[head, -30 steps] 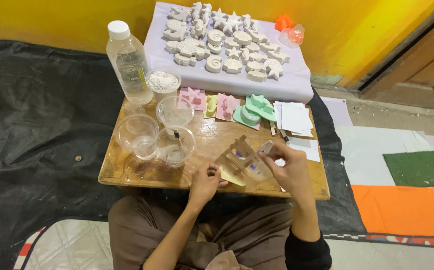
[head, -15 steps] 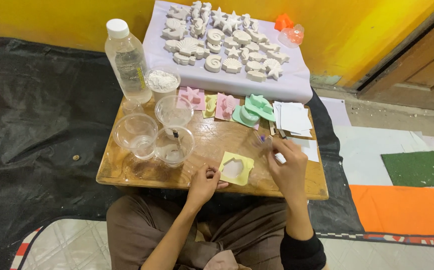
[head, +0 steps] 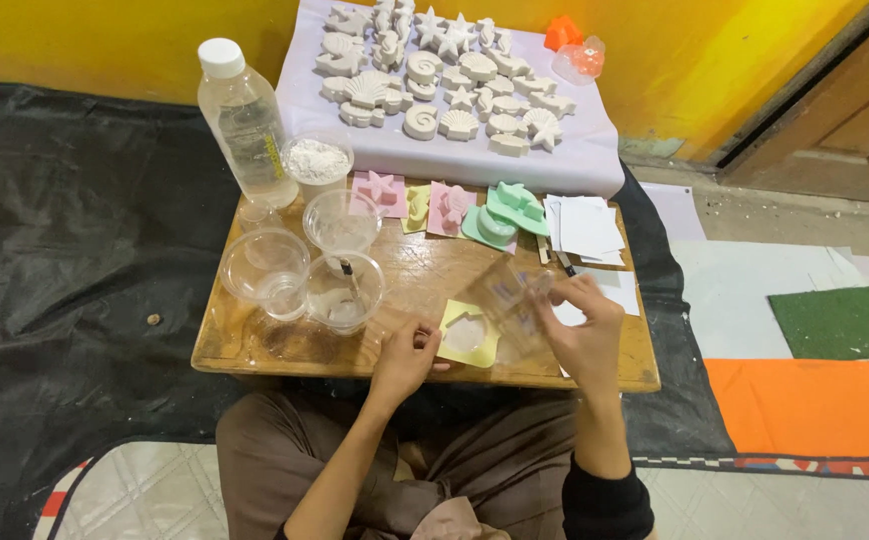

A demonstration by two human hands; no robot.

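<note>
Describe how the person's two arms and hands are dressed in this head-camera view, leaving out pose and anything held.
The left hand is bare, with no glove, and its forearm is uncovered as far as the view shows. The right hand is also bare; its forearm is uncovered down to a black sleeve near the elbow. No rings, watch or bracelets can be made out.

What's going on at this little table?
A person sits at a low wooden table. The right hand tilts a clear cup over a yellow mould, and the left hand steadies the mould's edge. More clear cups, a bottle, a cup of white powder and coloured moulds stand behind. White sea-shaped casts lie on a cloth beyond.
</note>
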